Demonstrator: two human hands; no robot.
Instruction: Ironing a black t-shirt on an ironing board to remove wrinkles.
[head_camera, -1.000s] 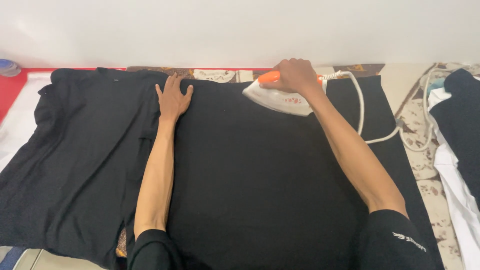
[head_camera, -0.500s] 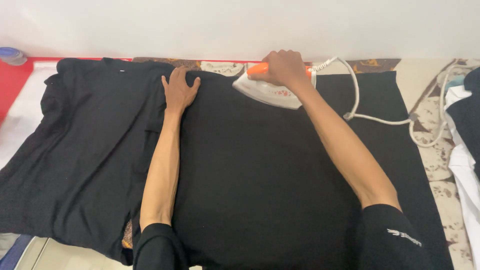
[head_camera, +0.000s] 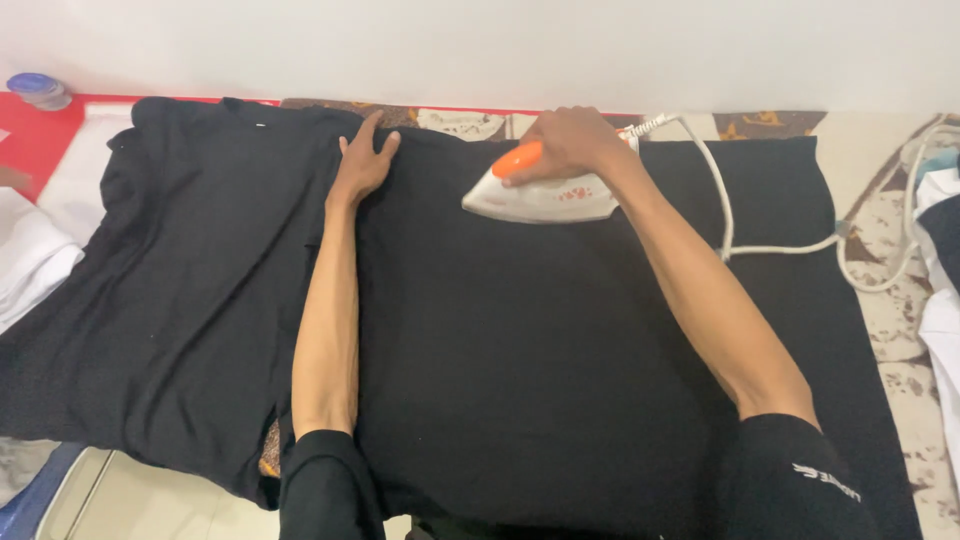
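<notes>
A large black garment (head_camera: 520, 340) lies spread flat over the ironing surface. My right hand (head_camera: 570, 140) grips the orange handle of a white iron (head_camera: 540, 195), which rests flat on the cloth near the far edge. My left hand (head_camera: 362, 160) lies palm down with fingers spread on the garment, just left of the iron. The iron's white cord (head_camera: 730, 215) trails off to the right.
A patterned cover (head_camera: 900, 330) shows at the right edge under the cord. White and dark clothes (head_camera: 940, 250) lie at the far right. White cloth (head_camera: 30, 255) sits at the left on a red surface (head_camera: 40, 140), with a small blue-lidded jar (head_camera: 38, 90) behind it.
The iron has slid leftward along the far edge of the garment toward my left hand. My left hand has stayed pressed on the cloth.
</notes>
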